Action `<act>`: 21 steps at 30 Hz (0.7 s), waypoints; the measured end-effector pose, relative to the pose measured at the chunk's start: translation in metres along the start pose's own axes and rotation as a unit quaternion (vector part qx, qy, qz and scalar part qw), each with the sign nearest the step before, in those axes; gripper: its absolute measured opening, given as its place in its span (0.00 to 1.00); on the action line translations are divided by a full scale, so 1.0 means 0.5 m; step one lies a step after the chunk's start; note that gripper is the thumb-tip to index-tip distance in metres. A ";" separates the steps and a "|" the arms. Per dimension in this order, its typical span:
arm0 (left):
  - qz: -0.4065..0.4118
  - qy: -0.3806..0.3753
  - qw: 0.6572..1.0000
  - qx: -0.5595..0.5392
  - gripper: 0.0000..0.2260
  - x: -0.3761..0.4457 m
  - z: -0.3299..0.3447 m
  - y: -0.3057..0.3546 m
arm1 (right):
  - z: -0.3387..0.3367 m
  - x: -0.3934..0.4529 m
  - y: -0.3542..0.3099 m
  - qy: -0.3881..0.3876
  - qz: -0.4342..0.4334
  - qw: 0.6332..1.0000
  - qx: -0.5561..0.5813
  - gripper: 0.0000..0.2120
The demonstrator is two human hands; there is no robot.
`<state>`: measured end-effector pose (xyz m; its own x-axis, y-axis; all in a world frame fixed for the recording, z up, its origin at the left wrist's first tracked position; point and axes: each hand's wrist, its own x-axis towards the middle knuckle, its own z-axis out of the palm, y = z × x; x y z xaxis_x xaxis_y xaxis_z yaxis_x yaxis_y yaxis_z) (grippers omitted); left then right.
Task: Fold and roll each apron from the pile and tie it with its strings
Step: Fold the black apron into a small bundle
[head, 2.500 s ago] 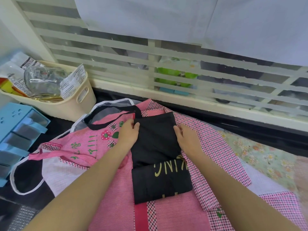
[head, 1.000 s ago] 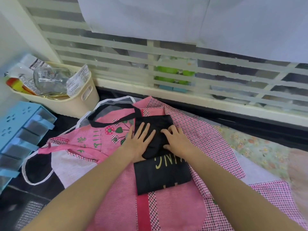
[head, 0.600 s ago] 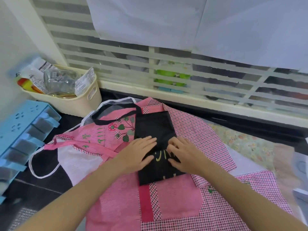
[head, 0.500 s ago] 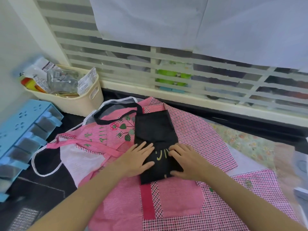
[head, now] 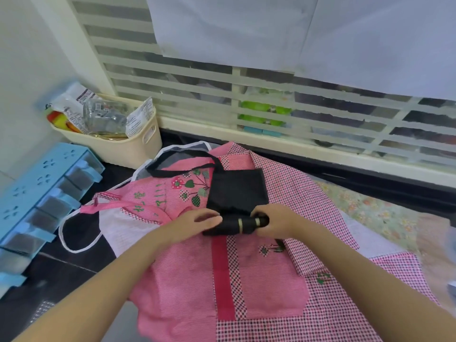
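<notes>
Head view: at the centre of the frame the black apron [head: 237,193] lies folded into a narrow strip on top of the pink aprons [head: 246,280]. Half a second ago both palms lay flat on its near end, over the gold lettering; now that end is turned up into a small tight roll [head: 238,225], with only slivers of gold showing as bands around it. The left hand [head: 202,219] rests against the roll's left end, fingers fairly straight and laid along the cloth. The right hand [head: 274,222] has its fingers curled round the right end, clamping it. The unrolled part of the strip runs toward the upper middle of the frame, and its black neck strap [head: 182,166] loops out to the upper left, over the strawberry-print bib.

So folding looks finished for this apron and rolling has just begun; most of the strip is yet to be wound, and the strings are untied. The pink aprons underneath wait their turn. A cream basket [head: 128,146] and a blue drawer rack [head: 37,193] sit at the left edge.
</notes>
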<state>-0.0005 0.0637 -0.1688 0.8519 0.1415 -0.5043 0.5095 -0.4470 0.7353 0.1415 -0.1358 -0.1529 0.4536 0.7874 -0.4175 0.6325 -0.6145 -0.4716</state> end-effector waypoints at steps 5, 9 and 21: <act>0.010 0.013 1.000 -0.009 0.10 0.003 0.007 -0.002 | 0.005 0.000 0.014 -0.026 0.087 0.970 0.226 0.12; -0.018 0.083 0.996 -0.012 0.13 0.022 0.013 -0.002 | 0.018 -0.009 0.026 0.050 0.178 0.888 0.421 0.09; 0.117 0.167 0.890 0.407 0.38 0.040 0.052 0.027 | 0.056 0.025 -0.015 0.204 0.249 0.916 0.239 0.17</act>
<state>0.0203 0.0376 -0.1807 0.9809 0.1552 -0.1172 0.1730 -0.9717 0.1609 0.1248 -0.1229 -0.1766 0.8694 0.2963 -0.3954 -0.0209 -0.7775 -0.6285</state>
